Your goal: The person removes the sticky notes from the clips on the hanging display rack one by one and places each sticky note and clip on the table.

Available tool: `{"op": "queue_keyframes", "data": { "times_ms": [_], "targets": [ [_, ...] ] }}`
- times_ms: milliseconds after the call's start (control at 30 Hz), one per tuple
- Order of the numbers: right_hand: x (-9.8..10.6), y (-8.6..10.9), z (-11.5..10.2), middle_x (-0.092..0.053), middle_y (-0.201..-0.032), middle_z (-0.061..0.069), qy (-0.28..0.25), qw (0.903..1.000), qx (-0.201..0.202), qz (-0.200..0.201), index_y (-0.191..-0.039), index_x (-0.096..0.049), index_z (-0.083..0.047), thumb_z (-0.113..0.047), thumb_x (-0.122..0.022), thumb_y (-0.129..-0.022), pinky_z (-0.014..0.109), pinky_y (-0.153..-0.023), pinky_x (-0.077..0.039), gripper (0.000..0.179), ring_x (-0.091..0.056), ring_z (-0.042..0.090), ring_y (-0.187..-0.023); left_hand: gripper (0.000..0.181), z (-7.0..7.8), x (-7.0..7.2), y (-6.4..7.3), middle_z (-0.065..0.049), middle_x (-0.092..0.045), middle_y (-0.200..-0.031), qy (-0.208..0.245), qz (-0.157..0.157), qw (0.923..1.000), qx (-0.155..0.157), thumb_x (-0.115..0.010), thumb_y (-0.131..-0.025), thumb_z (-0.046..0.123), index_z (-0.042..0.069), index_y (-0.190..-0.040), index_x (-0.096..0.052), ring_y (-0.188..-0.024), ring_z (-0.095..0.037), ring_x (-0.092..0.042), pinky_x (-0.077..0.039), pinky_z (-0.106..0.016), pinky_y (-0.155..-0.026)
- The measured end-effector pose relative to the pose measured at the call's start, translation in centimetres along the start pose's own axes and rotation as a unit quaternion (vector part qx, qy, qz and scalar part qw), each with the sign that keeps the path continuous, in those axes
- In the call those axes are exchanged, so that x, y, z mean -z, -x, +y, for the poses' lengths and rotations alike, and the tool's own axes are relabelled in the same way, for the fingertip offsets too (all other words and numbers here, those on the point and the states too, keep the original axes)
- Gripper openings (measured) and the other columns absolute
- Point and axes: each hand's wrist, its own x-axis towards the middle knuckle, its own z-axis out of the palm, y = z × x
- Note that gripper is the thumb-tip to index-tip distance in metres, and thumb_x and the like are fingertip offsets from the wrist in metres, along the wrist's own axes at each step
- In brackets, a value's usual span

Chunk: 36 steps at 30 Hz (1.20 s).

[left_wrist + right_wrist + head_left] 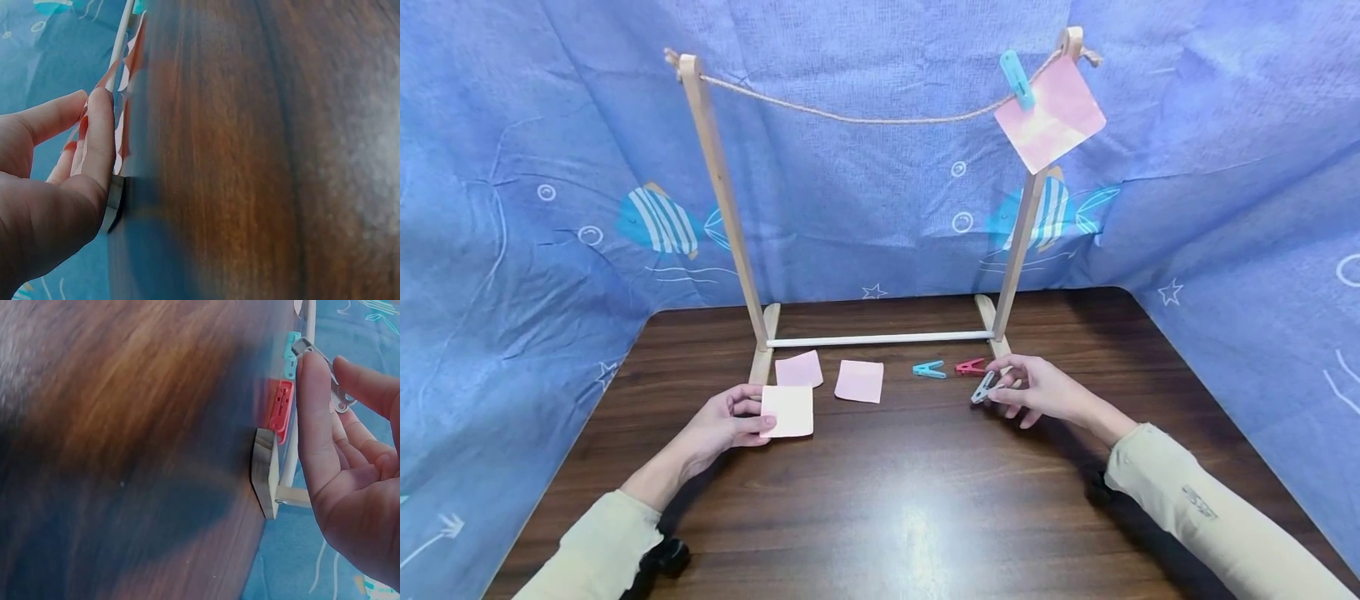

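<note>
My left hand (pixel 730 425) pinches a pale square sticky note (pixel 787 411) by its left edge, thumb in front, above the table's left side. On the right, my right hand (pixel 1037 390) pinches a grey clothespin (pixel 983 388) between thumb and fingers. Beyond it on the table lie a red clothespin (pixel 971 367) and a blue clothespin (pixel 929 369). Two pink sticky notes, a left one (pixel 800 368) and a right one (pixel 859 382), lie near the left hand. In the right wrist view the grey clothespin (pixel 337 397) sits between thumb and forefinger.
A wooden frame (pixel 722 183) stands at the back, with a sagging rope (pixel 850 120) between its posts. A blue clothespin (pixel 1017 81) holds a pink sheet (pixel 1052 117) on the rope's right end. A white bar (pixel 880 339) joins the feet. Blue cloth (pixel 880 208) hangs behind.
</note>
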Motion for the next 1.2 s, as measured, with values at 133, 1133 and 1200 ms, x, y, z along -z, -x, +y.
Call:
{"op": "queue_keyframes", "data": {
  "times_ms": [133,1133,1200],
  "targets": [
    [0.0,-0.3,0.3,-0.063,-0.1,0.017,-0.011,0.9999,-0.006,-0.002,-0.137,-0.05,0.003,-0.013,-0.074,-0.094,0.046,-0.051,-0.06,0.052,-0.07,0.033,-0.072,0.056,-0.1,-0.1,0.0,-0.009,-0.066,-0.103,0.005,0.002,1.0,0.007,-0.073,-0.089,-0.007,-0.008,-0.135,-0.041,-0.085,-0.019,-0.07,-0.062,-0.037,-0.076],
    [-0.2,-0.7,2.1,-0.067,-0.078,0.008,0.065,0.997,-0.032,-0.027,-0.128,-0.056,-0.003,-0.018,-0.073,-0.095,0.038,-0.048,-0.057,0.04,-0.065,0.023,-0.058,0.063,-0.3,-0.1,0.0,-0.011,-0.065,-0.106,0.002,-0.004,0.9999,0.012,-0.075,-0.089,-0.003,-0.008,-0.14,-0.038,-0.087,-0.019,-0.07,-0.062,-0.037,-0.076],
    [-0.2,-0.7,2.1,-0.067,-0.078,0.008,0.064,0.9968,-0.036,-0.031,-0.128,-0.055,-0.003,-0.019,-0.073,-0.096,0.038,-0.048,-0.057,0.041,-0.065,0.023,-0.057,0.064,-0.3,-0.1,0.0,-0.011,-0.065,-0.107,0.001,-0.005,0.9999,0.013,-0.075,-0.09,-0.002,-0.008,-0.141,-0.038,-0.087,-0.019,-0.07,-0.062,-0.037,-0.076]
  ]
}}
